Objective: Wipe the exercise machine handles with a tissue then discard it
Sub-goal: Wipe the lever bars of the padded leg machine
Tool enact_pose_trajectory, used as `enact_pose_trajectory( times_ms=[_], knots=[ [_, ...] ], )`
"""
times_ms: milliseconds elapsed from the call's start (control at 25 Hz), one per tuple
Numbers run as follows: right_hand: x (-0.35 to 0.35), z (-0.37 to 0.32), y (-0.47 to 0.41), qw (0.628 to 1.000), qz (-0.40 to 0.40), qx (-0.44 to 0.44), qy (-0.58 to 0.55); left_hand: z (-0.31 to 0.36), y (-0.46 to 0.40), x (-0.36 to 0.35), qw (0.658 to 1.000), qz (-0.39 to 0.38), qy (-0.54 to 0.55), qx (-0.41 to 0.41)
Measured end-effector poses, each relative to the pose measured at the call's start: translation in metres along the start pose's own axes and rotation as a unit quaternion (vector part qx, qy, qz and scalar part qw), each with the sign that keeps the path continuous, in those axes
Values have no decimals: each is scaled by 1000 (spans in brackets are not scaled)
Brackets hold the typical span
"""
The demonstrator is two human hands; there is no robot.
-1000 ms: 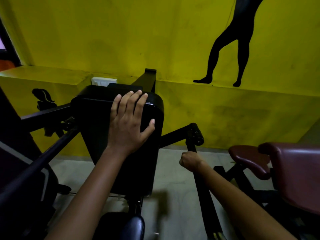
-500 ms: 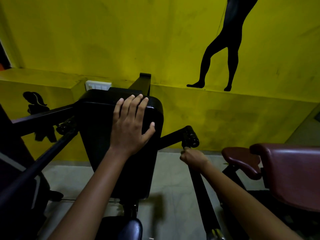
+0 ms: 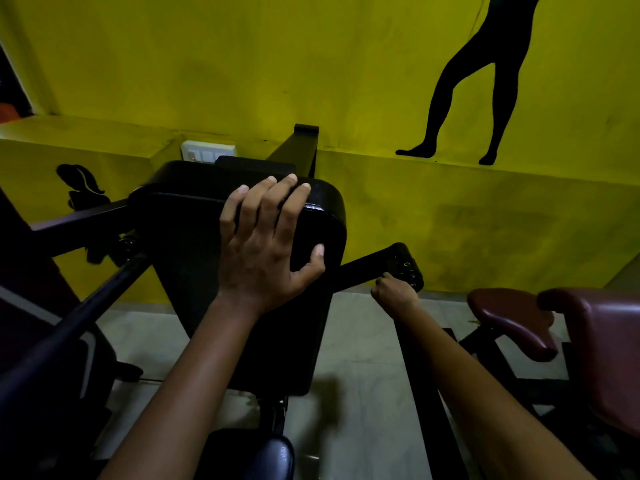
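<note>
The handle (image 3: 407, 289) stands at the right of the black machine, a dark upright bar that runs down from the round joint (image 3: 407, 265) at the end of the side arm (image 3: 363, 268). The right hand (image 3: 394, 295) is curled round it just below that joint, fingers closed into a fist. The tissue is probably bunched inside that fist, but none of it shows in the dim light, so I cannot be sure. The left hand (image 3: 265, 244) lies spread on the top of the black pad (image 3: 194, 237), fingers straight and reaching to its upper edge, thumb out to the side; it holds nothing and seems only to steady the body.

The bar looks like rigid metal bolted to the frame, so it should take a firm squeeze without giving. The arm may pivot at the joint, so pressure along the bar is safer than a sideways shove. A thin tissue is soft and tears easily, and would best be wrapped round the bar and drawn down its length under the palm
</note>
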State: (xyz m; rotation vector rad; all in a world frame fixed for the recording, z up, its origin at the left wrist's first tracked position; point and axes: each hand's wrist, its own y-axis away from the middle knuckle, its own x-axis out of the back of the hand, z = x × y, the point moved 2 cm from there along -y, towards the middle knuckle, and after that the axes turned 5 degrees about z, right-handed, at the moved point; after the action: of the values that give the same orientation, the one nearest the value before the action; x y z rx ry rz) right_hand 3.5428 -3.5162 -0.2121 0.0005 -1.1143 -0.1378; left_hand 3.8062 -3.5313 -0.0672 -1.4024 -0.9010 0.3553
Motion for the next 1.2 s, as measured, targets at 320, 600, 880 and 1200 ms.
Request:
enact_pose_trajectory(
  times_ms=[320,600,880,1200],
  knots=[
    [2,-19,13,995,-18,33,88,-3,0,-1,1000,9,7,-9],
    [9,-34,37,992,-38,59,101,-3,-1,-2,1000,-1,12,-5],
    [12,-43,51,989,-40,79,115,-1,-1,-3,1000,8,3,-1],
    [8,-55,61,991,-50,59,106,-2,-2,-4,1000,17,-16,-10]
  ],
)
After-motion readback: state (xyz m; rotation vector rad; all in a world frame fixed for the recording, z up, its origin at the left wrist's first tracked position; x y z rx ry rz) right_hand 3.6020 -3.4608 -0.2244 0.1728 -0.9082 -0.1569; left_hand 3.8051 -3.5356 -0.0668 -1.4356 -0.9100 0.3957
